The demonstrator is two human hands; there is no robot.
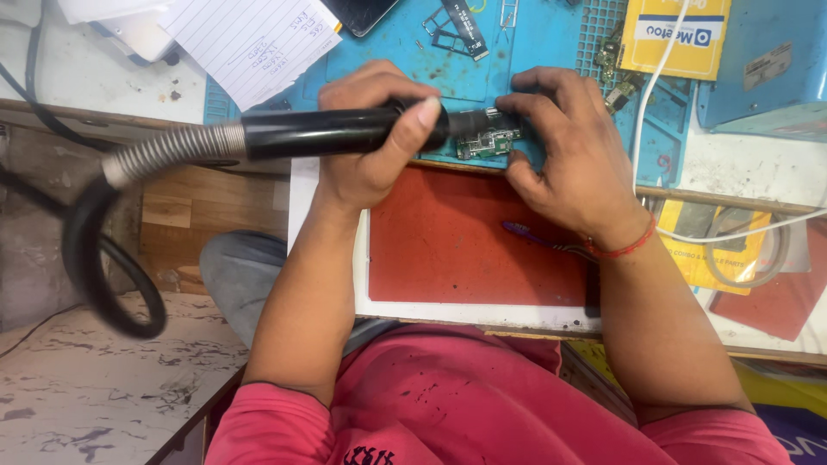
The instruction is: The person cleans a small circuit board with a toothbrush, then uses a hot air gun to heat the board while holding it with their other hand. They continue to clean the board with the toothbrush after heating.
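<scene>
Hands at the near edge of a blue work mat (405, 52), seen from above. Your left hand (375, 138) is wrapped around the black handle of a hot-air wand (332, 131), fingers curled over the top and thumb pressed along the barrel near its front end. The wand lies almost level across the view, its nozzle pointing right and ending just over a small green circuit board (488, 138). A ribbed metal sleeve and a thick black hose (95, 250) run off the back of the handle to the left and loop down beside the bench.

Your right hand (564, 155) rests on the mat to the right of the board, fingers bent and bunched, the fingertips (517, 102) touching the board's right end and steadying it against the mat. Whether the thumb also grips the board cannot be told, since it sits beneath the hand. A red thread band (622, 248) circles your right wrist.

The board lies flat at the front edge of the blue mat, between your two hands. Just nearer to you is a red pad (448, 250) on a white tray, with a purple-handled brush (538, 237) lying on it, partly hidden under your right wrist. A sheet of lined paper (258, 43) sits at the far left of the mat, a yellow box (676, 34) at the far right, and a white cable (650, 95) hangs down past it
</scene>
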